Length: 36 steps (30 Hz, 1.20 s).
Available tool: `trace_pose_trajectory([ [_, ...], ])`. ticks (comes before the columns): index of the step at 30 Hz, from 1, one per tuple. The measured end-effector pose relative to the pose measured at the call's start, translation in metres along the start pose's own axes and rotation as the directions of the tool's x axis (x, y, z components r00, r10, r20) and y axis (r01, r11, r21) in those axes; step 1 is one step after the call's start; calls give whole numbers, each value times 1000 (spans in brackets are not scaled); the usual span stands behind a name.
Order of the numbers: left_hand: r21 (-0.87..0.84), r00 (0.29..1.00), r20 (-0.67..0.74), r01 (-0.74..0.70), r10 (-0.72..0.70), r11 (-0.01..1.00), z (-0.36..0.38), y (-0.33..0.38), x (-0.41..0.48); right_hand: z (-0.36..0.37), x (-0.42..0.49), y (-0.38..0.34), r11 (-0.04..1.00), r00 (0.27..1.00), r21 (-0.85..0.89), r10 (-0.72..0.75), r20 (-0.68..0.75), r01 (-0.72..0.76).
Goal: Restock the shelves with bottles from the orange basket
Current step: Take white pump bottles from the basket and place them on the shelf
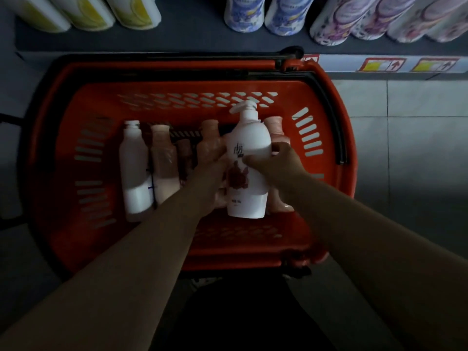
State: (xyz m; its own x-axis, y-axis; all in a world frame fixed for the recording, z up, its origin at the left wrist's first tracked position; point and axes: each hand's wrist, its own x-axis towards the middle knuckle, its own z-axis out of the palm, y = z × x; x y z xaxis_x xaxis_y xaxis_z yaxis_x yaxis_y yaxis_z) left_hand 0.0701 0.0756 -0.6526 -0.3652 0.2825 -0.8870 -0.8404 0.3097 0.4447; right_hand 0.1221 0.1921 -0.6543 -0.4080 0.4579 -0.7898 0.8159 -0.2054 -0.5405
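Head view: white pump bottle (pixel 249 140) sits in the right half of the orange basket (pixel 63 153), on top of the pink bottles (pixel 164 158).
Axis: runs near wall to far wall, pump toward the far rim and the shelf (pixel 177 39), base toward the near rim.
Right hand (pixel 276 160): thumb across the label, fingers round the right flank, holding mid-body.
Left hand (pixel 210 171): against the left flank; too blurred to tell if the fingers wrap.
Forearms: both reach in over the near rim, converging.
Next, likely: lift clear, carry pump-first over the far rim.
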Motion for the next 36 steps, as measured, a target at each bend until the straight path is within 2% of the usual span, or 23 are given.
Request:
trace_pose_trajectory([
  [4, 21, 997, 74, -36, 34, 999, 0, 14, -24, -24, -28, -19, 971, 990, 234, 23, 140, -56],
  [12, 83, 972, 186, -159, 141, 984, 13, 63, -90, -72, -103, -64, 884, 979, 467, -63, 193, -35],
  [18, 140, 919, 321, -285, 229, 948, 39, 106, -135, -106, -148, -105, 892, 990, 446, -117, 72, 73],
  [26, 76, 897, 263, -385, 354, 920, 96, 152, -166, -167, -157, -143, 849, 962, 492, -261, 77, 191],
  [32, -40, 892, 159, -423, 424, 905, 168, 167, -168, -232, -136, -164, 864, 943, 443, -315, 108, 238],
  [36, -47, 862, 126, -489, 491, 871, 219, 171, -169, -287, -131, -173, 867, 927, 414, -355, 121, 278],
])
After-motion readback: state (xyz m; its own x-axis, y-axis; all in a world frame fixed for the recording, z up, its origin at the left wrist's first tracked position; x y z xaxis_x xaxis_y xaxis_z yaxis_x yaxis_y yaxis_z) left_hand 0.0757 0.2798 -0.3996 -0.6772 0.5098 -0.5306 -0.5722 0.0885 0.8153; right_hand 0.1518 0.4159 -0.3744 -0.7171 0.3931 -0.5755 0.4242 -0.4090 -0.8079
